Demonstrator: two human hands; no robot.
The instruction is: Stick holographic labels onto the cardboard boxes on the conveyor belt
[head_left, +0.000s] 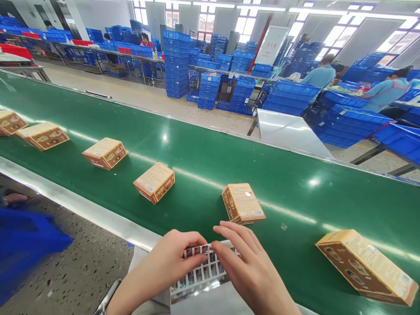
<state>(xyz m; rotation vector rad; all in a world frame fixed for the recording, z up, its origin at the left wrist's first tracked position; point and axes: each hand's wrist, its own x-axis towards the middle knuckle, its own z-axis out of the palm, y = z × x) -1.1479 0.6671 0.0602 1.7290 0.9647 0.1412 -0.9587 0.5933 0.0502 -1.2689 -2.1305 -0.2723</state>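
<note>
Low in the middle lies a white gridded tray (205,269) with rows of small red and dark cells; what fills them is too small to make out. My left hand (170,258) is bent around its left part, thumb on the face and fingertips at the far edge. Over its right end reaches my right hand (244,258), fingers stretched out and slightly spread, touching or just above it. A smooth grey-white surface (210,302) shows beneath the tray. The nearest brown-and-cream carton (244,202) sits on the green conveyor belt just beyond my right fingertips.
More cartons lie along the green belt (197,144): one at right (364,267), several to the left, such as this carton (155,181). A metal rail (82,201) edges the belt. Blue crates (177,63) and a metal table (292,131) stand beyond; people sit farther back.
</note>
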